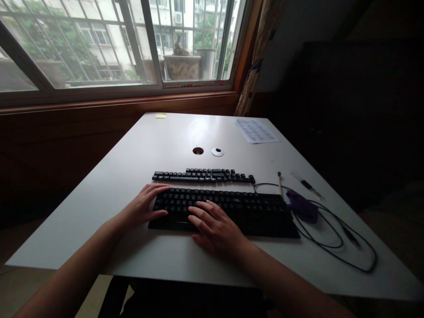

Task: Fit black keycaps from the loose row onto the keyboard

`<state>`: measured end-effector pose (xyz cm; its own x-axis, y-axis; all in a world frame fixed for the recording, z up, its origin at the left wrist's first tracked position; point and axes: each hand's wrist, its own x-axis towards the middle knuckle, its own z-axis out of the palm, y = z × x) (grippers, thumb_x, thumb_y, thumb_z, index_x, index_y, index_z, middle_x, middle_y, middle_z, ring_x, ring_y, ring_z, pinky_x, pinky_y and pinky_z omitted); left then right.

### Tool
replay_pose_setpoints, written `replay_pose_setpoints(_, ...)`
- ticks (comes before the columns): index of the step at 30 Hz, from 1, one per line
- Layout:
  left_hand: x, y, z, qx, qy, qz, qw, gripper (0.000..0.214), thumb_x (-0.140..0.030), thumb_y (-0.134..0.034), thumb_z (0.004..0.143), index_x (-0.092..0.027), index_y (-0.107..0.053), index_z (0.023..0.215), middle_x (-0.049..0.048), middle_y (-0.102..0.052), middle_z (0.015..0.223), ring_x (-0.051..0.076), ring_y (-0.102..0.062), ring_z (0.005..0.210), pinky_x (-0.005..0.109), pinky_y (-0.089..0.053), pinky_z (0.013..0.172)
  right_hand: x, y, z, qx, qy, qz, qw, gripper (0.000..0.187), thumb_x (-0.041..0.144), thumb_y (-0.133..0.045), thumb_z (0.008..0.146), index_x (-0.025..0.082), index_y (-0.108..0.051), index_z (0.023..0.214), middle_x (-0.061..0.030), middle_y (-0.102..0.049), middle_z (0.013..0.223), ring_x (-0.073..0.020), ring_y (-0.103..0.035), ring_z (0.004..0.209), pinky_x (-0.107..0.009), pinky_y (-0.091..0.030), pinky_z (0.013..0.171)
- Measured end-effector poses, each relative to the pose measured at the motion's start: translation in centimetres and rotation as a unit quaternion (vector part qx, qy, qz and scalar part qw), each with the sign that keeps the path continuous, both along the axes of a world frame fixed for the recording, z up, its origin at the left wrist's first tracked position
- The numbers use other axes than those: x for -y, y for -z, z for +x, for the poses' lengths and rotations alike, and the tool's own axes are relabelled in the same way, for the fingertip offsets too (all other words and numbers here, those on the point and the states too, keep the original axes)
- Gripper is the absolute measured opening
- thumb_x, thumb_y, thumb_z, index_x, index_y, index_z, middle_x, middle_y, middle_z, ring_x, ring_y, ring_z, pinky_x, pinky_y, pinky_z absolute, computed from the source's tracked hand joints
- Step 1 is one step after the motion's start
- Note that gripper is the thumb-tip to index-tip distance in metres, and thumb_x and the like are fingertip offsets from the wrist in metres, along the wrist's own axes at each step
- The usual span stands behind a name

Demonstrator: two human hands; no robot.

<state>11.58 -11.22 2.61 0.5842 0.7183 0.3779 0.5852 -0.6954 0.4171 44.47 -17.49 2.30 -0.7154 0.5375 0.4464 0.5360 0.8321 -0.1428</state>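
Note:
A black keyboard (pixel 245 211) lies on the white table (pixel 139 150) in front of me. My left hand (pixel 145 206) rests at the keyboard's left end, fingers stretched over its top corner and thumb along its side. My right hand (pixel 215 227) lies flat on the lower middle keys, fingers spread. Neither hand holds anything. Behind the keyboard, rows of loose black keycaps (pixel 202 176) are set out in lines.
A black cable (pixel 334 245) loops on the table to the right, beside a purple object (pixel 303 206), a thin stick (pixel 280 182) and a small metal tool (pixel 307 184). Farther back are a table hole (pixel 198 150), a white ring cap (pixel 217 152), a paper sheet (pixel 256 131) and a yellow note (pixel 160 116).

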Motion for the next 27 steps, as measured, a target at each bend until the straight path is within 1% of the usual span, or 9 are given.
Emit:
replay_pose_setpoints(4, 0.14, 0.06, 0.09, 0.009, -0.002, 0.008, 1.000, 0.069, -0.038, -0.076, 0.091, -0.028, -0.046, 0.152, 0.0138, -0.057, 0.147, 0.032, -0.054, 0.135, 0.054, -0.049, 0.113, 0.11, -0.05, -0.17, -0.025, 0.008, -0.015, 1.000, 0.049, 0.029, -0.065, 0.096, 0.021, -0.053, 0.142, -0.0108, -0.062, 0.147, -0.0270, -0.050, 0.143, -0.053, -0.039, 0.123)
replay_pose_setpoints(9, 0.28, -0.23, 0.26, 0.022, 0.001, 0.002, 1.000, 0.067, -0.037, -0.076, 0.091, -0.028, -0.048, 0.151, 0.0148, -0.057, 0.146, 0.033, -0.055, 0.134, 0.056, -0.049, 0.113, 0.28, 0.26, -0.18, -0.050, 0.013, -0.020, 0.998, 0.052, 0.028, -0.062, 0.098, 0.021, -0.046, 0.147, -0.0115, -0.065, 0.144, -0.0248, -0.056, 0.139, -0.053, -0.037, 0.123)
replay_pose_setpoints(16, 0.20, -0.04, 0.12, 0.015, 0.005, -0.004, 1.000, 0.065, -0.037, -0.075, 0.093, -0.028, -0.047, 0.151, 0.0141, -0.056, 0.148, 0.033, -0.053, 0.136, 0.055, -0.048, 0.113, 0.58, 0.16, -0.15, -0.044, 0.014, -0.024, 0.999, 0.044, 0.027, -0.061, 0.099, 0.021, -0.050, 0.141, -0.0107, -0.067, 0.142, -0.0248, -0.060, 0.134, -0.052, -0.037, 0.122)
replay_pose_setpoints(20, 0.22, 0.10, 0.09, 0.011, 0.005, -0.013, 1.000, 0.066, -0.039, -0.073, 0.095, -0.029, -0.043, 0.153, 0.0141, -0.053, 0.150, 0.032, -0.051, 0.138, 0.055, -0.046, 0.115, 0.63, 0.27, -0.14, -0.036, 0.022, -0.026, 0.999, 0.043, 0.028, -0.061, 0.099, 0.021, -0.050, 0.140, -0.0097, -0.066, 0.142, -0.0259, -0.056, 0.138, -0.054, -0.037, 0.123)
replay_pose_setpoints(23, 0.29, 0.16, 0.11, 0.010, 0.002, -0.014, 1.000, 0.065, -0.040, -0.071, 0.096, -0.030, -0.041, 0.153, 0.0139, -0.051, 0.151, 0.033, -0.049, 0.139, 0.055, -0.046, 0.115, 0.60, 0.35, -0.13, -0.032, 0.024, -0.005, 0.999, 0.046, 0.030, -0.062, 0.099, 0.022, -0.049, 0.143, -0.0096, -0.064, 0.146, -0.0273, -0.050, 0.144, -0.055, -0.036, 0.124)
replay_pose_setpoints(25, 0.31, 0.24, 0.10, 0.011, -0.001, -0.014, 1.000, 0.066, -0.040, -0.070, 0.096, -0.030, -0.041, 0.154, 0.0139, -0.050, 0.151, 0.033, -0.049, 0.140, 0.055, -0.046, 0.115, 0.60, 0.34, -0.11, -0.029, 0.025, 0.008, 0.999, 0.049, 0.031, -0.061, 0.099, 0.021, -0.048, 0.145, -0.0110, -0.060, 0.150, -0.0278, -0.046, 0.148, -0.054, -0.036, 0.123)
replay_pose_setpoints(27, 0.30, 0.34, 0.07, 0.012, -0.002, -0.013, 1.000, 0.066, -0.040, -0.071, 0.096, -0.030, -0.041, 0.154, 0.0139, -0.050, 0.151, 0.033, -0.049, 0.140, 0.055, -0.046, 0.116, 0.64, 0.27, -0.07, -0.028, 0.027, 0.009, 0.999, 0.050, 0.030, -0.061, 0.100, 0.019, -0.046, 0.146, -0.0116, -0.059, 0.151, -0.0277, -0.044, 0.149, -0.053, -0.036, 0.123)
